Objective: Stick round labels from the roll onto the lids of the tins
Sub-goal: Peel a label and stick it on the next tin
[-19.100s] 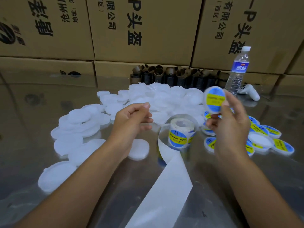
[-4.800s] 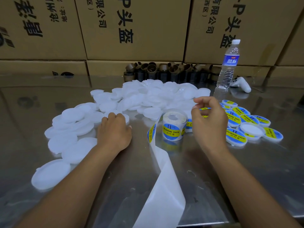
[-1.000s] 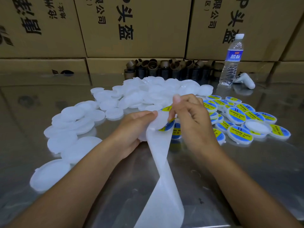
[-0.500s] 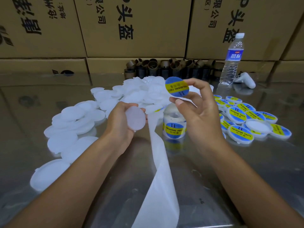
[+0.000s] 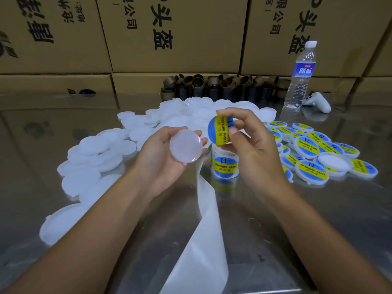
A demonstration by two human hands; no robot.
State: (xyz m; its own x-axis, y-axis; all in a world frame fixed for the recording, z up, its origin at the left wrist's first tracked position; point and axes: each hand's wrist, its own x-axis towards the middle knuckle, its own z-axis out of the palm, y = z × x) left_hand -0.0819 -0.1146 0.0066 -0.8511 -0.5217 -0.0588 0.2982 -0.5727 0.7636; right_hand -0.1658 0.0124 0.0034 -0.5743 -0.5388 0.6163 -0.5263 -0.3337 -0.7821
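On the glossy table (image 5: 322, 219) lie lids (image 5: 99, 149), cartons (image 5: 191, 35) behind

lids (image 5: 101, 153) left, roll (image 5: 225, 165) centre, tabletop (image 5: 322, 221) free nearer

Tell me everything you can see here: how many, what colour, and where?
blank lids: many, white, heaped left and centre
labelled lids: many, blue-yellow, heaped right
label roll: one, blue-yellow, centre, below the hands
backing strip: one, white, trailing from roll toward viewer
water bottle: one, clear, far right
white gadget: one, white, beside bottle
cardboard tubes: many, brown, back row
cardboard boxes: several, brown, behind table
table: one, shiny metal, under everything
held lid: one, white, raised left of roll
peeled label: one, blue-yellow, raised above roll
left hand: one, grips held lid
right hand: one, fingers pinch peeled label
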